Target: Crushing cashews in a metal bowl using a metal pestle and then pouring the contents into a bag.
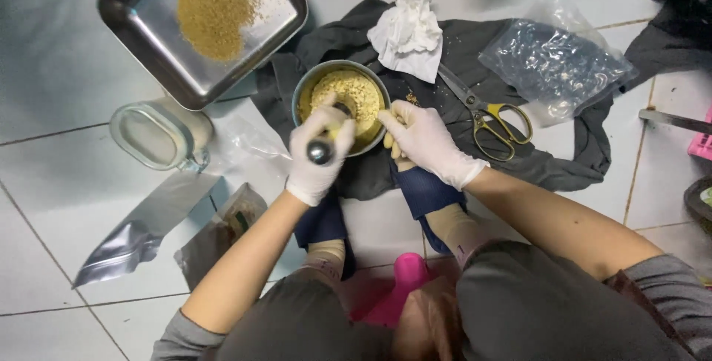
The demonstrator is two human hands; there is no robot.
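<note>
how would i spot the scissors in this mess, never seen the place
Find the dark cloth spread over the tiled floor. Right of the metal bowl of yellow powder, beside the gloved right hand, lie the scissors: the only thing with yellow loop handles.

Gloved left hand fisted, gloved right hand curled, both forearms bare and extended forward

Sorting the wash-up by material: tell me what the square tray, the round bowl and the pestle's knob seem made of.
Square grey tray: likely stainless steel, brushed, softly reflective. Round bowl: metal too, dull grey rim. Pestle's round knob, gripped by the gloved left hand: polished metal, apparently, with a bright glint.
</note>
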